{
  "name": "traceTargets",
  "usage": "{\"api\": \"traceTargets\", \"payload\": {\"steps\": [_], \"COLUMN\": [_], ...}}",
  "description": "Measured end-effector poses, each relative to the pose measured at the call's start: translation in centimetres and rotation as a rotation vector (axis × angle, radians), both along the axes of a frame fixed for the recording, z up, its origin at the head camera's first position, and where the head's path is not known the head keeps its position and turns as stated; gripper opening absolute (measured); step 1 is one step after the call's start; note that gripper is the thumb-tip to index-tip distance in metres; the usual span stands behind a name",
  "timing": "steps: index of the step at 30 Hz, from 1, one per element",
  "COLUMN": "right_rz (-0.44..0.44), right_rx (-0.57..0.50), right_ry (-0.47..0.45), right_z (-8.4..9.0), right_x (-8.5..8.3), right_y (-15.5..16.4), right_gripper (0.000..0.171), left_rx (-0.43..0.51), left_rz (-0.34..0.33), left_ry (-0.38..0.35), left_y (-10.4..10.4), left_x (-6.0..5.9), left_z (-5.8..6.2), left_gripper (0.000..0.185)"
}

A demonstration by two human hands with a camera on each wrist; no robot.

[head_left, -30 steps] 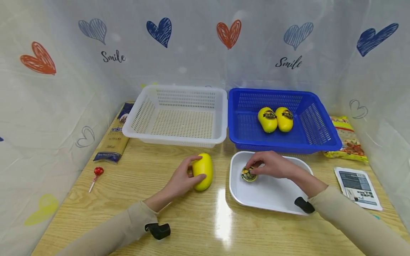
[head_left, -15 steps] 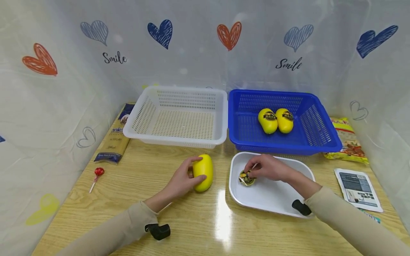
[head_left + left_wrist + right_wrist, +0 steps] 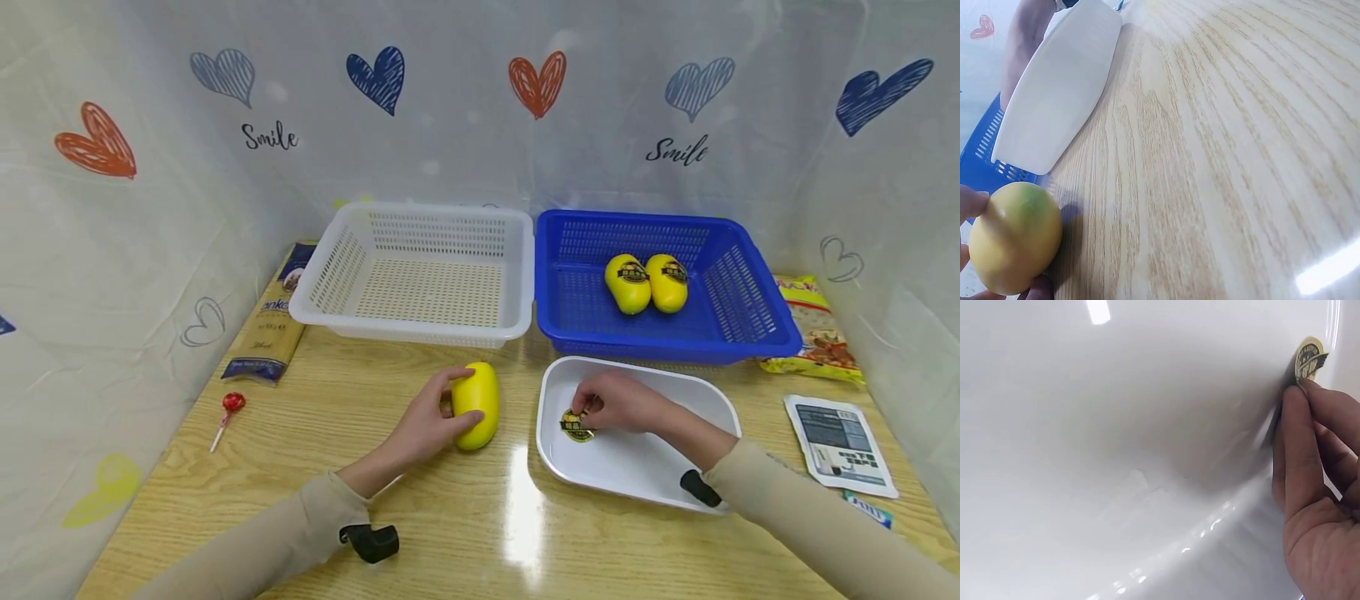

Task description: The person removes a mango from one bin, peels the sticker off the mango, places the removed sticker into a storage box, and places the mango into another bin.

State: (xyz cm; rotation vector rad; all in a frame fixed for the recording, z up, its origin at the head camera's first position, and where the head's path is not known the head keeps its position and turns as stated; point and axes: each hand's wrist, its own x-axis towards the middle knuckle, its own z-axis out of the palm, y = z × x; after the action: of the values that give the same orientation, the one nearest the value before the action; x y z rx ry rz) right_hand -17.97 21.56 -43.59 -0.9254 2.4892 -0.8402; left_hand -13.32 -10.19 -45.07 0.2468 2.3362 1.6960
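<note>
My left hand (image 3: 427,427) holds a smooth yellow mango (image 3: 482,408) on the table, thumb on the near side and fingers over the far side. A greenish patch shows on that mango (image 3: 1019,234) in the left wrist view. Over the white tray (image 3: 637,471), my right hand (image 3: 621,406) pinches a round black-and-gold sticker (image 3: 574,427) between thumb and forefinger. The right wrist view shows the sticker (image 3: 1309,359) standing up from the fingertips, close to the tray's surface. Whether it touches the tray I cannot tell.
Behind the tray, a blue basket (image 3: 558,312) holds two yellow mangoes (image 3: 647,287) with dark labels. Beside it stands a white basket (image 3: 412,329). At left lie a pasta packet (image 3: 262,337) and a red lollipop (image 3: 233,402); at right, a yellow bag (image 3: 821,342) and a white pouch (image 3: 840,446).
My right hand has shifted slightly left and down within the tray, with the sticker moving along and showing flatter. My left hand keeps its hold on the mango.
</note>
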Motion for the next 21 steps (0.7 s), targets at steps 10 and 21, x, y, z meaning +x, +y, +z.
{"api": "traceTargets", "payload": {"steps": [10,21], "right_rz": [0.061,0.132], "right_rx": [0.080,0.047], "right_ry": [0.193,0.117], "right_z": [0.56,0.35], "right_x": [0.54,0.42], "right_y": [-0.37,-0.62], "right_gripper": [0.015,0.018], "left_rx": [0.001,0.006], "left_rz": [0.002,0.003], "left_ry": [-0.005,-0.003], "left_y": [0.04,0.01], "left_x": [0.05,0.04], "left_z": [0.03,0.04], "left_gripper": [0.060,0.060]}}
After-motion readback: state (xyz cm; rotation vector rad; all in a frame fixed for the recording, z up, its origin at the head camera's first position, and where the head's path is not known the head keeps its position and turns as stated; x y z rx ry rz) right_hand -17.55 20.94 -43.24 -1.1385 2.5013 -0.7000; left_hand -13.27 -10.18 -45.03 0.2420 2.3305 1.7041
